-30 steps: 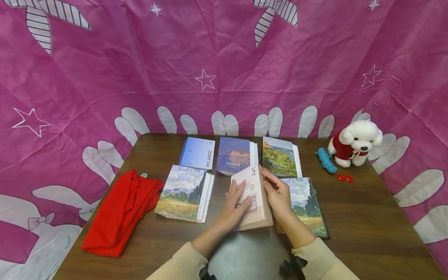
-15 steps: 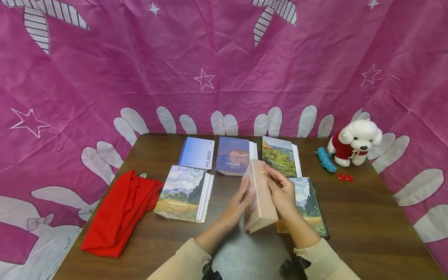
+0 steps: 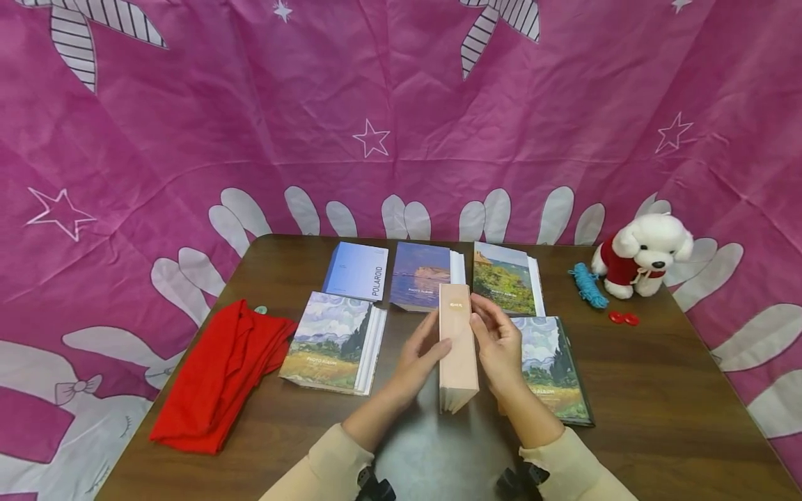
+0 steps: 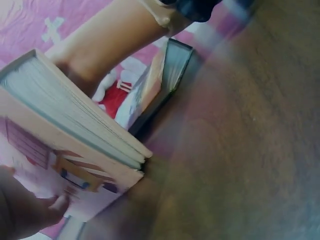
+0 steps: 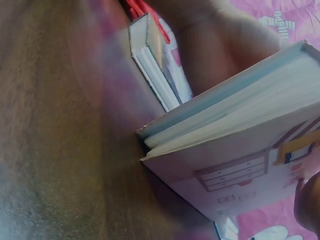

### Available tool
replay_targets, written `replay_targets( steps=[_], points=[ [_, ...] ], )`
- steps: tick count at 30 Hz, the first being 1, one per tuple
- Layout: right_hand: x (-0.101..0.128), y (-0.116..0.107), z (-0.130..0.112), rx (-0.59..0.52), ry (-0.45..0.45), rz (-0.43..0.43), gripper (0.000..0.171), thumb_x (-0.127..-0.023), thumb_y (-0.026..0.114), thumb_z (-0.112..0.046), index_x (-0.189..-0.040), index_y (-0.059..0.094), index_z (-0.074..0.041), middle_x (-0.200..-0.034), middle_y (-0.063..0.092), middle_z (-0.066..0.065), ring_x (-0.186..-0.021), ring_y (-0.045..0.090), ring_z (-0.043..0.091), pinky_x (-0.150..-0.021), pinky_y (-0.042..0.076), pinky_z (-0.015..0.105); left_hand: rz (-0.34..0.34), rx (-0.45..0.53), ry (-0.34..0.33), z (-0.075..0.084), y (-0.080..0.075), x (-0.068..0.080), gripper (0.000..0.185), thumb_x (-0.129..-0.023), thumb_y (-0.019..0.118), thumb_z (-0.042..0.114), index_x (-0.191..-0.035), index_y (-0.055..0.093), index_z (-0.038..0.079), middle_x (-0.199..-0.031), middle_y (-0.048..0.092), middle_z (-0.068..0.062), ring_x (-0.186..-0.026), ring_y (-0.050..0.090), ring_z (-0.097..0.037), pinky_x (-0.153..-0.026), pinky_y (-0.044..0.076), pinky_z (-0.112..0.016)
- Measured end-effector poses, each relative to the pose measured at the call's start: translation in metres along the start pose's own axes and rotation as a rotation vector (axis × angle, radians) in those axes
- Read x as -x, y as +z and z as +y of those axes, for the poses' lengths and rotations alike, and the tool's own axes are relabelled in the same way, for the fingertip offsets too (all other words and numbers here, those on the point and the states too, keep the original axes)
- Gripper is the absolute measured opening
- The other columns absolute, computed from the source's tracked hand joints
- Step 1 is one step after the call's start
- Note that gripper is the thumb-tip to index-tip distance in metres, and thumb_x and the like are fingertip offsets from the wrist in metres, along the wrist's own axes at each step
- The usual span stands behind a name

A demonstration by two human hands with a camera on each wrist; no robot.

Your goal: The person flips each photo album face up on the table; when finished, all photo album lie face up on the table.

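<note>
Head view: both hands, left and right, clamp the pink album upright, spine at 12 o'clock; looks stiff, chunky, best gripped by its covers.

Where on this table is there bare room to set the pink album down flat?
Bare wood lies along the right of the table, between the dark-edged landscape album and the table's edge, below the red buttons. A narrower strip runs along the near edge beside the red cloth. The middle and back are crowded with albums.
</note>
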State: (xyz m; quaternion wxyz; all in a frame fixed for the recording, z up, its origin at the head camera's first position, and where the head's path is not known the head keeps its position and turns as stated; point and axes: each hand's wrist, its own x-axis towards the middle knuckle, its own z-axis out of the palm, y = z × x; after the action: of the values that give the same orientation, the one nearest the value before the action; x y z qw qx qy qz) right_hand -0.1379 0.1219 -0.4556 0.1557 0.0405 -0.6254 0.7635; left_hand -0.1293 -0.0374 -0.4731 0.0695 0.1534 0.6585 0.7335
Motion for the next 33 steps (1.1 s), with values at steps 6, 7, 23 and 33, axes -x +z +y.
replay_targets(
  steps=[6,7,23,33],
  points=[
    [-0.002,0.004,0.007,0.018,0.098,-0.062,0.039,-0.101,0.056,0.003,-0.139,0.050,0.008,-0.141,0.051,0.025,-0.128,0.056,0.023,-0.102,0.048,0.021,0.060,-0.130,0.117,0.011,-0.012,0.002,0.061,-0.101,0.059,0.013,-0.157,0.036,0.006,-0.165,0.024,-0.017,-0.147,0.034,-0.034,-0.117,0.034,-0.043],
    [-0.002,0.004,0.008,0.047,0.139,-0.073,0.040,-0.101,0.058,0.000,-0.140,0.050,0.007,-0.143,0.050,0.024,-0.130,0.054,0.025,-0.102,0.047,0.021,0.069,-0.144,0.118,0.011,-0.015,0.003,0.060,-0.101,0.060,0.013,-0.156,0.038,0.006,-0.165,0.025,-0.017,-0.147,0.034,-0.033,-0.117,0.033,-0.043],
    [0.005,0.006,0.025,0.187,0.478,-0.139,0.069,-0.101,0.064,-0.025,-0.155,0.029,0.001,-0.159,0.031,0.022,-0.143,0.038,0.035,-0.112,0.038,0.045,0.016,-0.123,-0.082,0.009,-0.044,0.010,0.062,-0.106,0.048,0.019,-0.159,0.023,0.000,-0.166,0.018,-0.020,-0.149,0.026,-0.040,-0.120,0.024,-0.051],
    [0.007,0.005,0.029,0.179,0.450,-0.110,0.065,-0.102,0.062,-0.021,-0.154,0.030,0.004,-0.163,0.026,0.023,-0.149,0.028,0.036,-0.120,0.028,0.046,0.006,-0.183,-0.231,-0.002,-0.054,0.010,0.062,-0.109,0.031,0.021,-0.158,0.008,-0.009,-0.167,0.003,-0.022,-0.154,0.000,-0.035,-0.123,0.000,-0.051]
  ],
)
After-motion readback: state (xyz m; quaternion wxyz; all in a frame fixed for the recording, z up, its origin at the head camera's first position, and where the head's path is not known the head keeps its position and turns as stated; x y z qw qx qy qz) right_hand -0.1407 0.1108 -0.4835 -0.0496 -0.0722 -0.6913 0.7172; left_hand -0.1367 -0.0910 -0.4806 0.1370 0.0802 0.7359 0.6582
